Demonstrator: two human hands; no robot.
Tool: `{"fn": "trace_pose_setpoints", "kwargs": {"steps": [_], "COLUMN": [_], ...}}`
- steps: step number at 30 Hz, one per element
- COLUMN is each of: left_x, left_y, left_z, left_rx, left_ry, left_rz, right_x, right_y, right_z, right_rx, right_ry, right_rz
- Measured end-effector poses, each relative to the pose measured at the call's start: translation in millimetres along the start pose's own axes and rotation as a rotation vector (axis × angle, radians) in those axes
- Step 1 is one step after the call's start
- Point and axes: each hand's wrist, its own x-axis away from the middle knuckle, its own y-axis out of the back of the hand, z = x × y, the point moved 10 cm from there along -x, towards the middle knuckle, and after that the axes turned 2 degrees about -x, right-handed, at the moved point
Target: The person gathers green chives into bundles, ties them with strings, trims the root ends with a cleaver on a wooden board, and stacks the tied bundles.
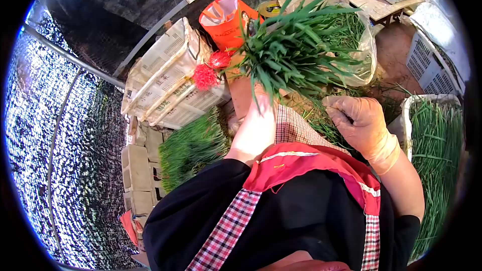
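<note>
A thick bunch of green chives [296, 45] fans out ahead of me, its leaf tips spreading up and to the right. My left hand [262, 94] is closed around the lower end of it, with most of the fingers hidden under drooping leaves. My right hand [359, 123], in a thin orange-tinted glove, hovers to the right of the bunch, apart from it. Its fingers are curled in towards the thumb; whether anything small is pinched there I cannot make out. Loose green blades [326, 128] lie beneath and between the hands.
Packed chives [193, 145] lie at left, and a crate of chives [436, 170] stands at right. White crates [173, 78], an orange bag [226, 22] and red plastic twine [206, 76] are at upper left. A clear plastic bag [370, 52] of greens lies behind the bunch.
</note>
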Motion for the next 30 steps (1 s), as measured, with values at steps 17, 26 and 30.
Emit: {"fn": "trace_pose_setpoints", "kwargs": {"steps": [17,26,30], "left_x": [-2.5,0.1,15.3], "left_y": [16.0,44.3,28.6], "left_z": [-85.6,-152.3,-175.6], "left_rx": [0.017,0.010,-0.030], "left_ry": [-0.305,-0.452,-0.489], "left_rz": [-0.035,-0.044,0.046], "right_x": [44.3,-29.2,-91.3], "right_y": [22.8,44.7,4.9], "right_z": [-126.8,-108.2,-68.4], "right_rx": [0.510,0.459,0.357], "right_ry": [-0.473,-0.453,-0.303], "right_rz": [0.337,0.248,0.309]}}
